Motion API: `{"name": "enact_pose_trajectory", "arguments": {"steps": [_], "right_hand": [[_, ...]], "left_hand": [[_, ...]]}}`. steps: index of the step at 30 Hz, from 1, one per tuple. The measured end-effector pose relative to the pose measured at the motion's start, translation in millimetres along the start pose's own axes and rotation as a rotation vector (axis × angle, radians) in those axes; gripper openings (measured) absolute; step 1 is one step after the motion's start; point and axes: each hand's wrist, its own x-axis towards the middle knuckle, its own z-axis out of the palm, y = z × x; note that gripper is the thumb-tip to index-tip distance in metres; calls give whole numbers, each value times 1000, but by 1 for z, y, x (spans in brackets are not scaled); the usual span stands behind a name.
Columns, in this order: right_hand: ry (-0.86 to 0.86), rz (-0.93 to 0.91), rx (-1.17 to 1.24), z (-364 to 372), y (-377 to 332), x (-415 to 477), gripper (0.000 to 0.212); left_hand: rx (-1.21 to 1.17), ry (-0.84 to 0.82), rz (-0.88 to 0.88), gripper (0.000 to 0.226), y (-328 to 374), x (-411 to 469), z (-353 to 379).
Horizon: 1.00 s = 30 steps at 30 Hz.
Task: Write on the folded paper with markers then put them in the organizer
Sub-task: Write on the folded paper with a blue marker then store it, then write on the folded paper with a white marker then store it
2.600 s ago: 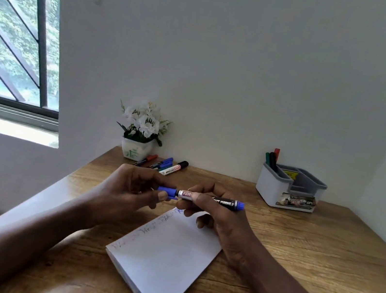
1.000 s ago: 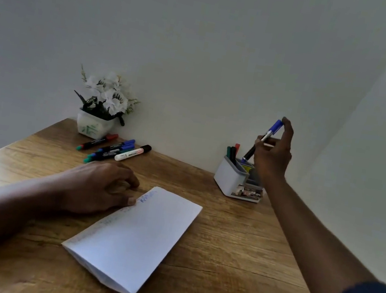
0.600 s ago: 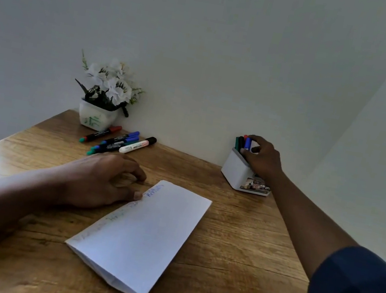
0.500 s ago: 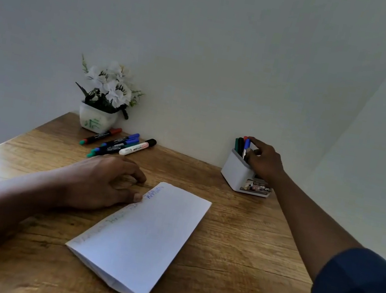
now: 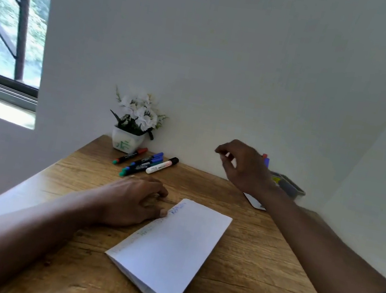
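Observation:
A folded white paper (image 5: 172, 247) lies on the wooden desk (image 5: 250, 255), with faint green and blue writing along its left edge. My left hand (image 5: 131, 202) rests flat on the desk, its thumb touching the paper's upper left edge. My right hand (image 5: 244, 166) hovers empty above the desk, fingers loosely apart, in front of the grey and white organizer (image 5: 284, 187), which it mostly hides. A blue marker (image 5: 266, 161) and a red one stand in the organizer behind the hand. Several loose markers (image 5: 146, 161) lie at the back of the desk.
A small white pot of white flowers (image 5: 134, 123) stands against the wall behind the loose markers. White walls close the desk at the back and on the right. A barred window (image 5: 11, 21) is on the left.
My right hand carried the blue marker to the organizer, dropped it in and has now pulled back to the left, empty. My left hand stayed on the paper. The view swung left.

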Motion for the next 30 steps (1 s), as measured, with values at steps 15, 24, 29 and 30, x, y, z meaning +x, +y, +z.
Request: {"name": "enact_pose_trajectory", "arguments": {"steps": [15, 24, 29, 30], "right_hand": [[-502, -137, -233, 93, -43, 72, 46], [-417, -198, -380, 66, -41, 42, 21], [46, 38, 181, 25, -53, -12, 16], [112, 114, 329, 19, -60, -24, 16]], "left_hand": [[-7, -1, -2, 57, -2, 3, 0], [-11, 11, -6, 57, 0, -1, -2], [-109, 176, 16, 62, 0, -6, -3], [-138, 248, 54, 62, 3, -8, -5]]}}
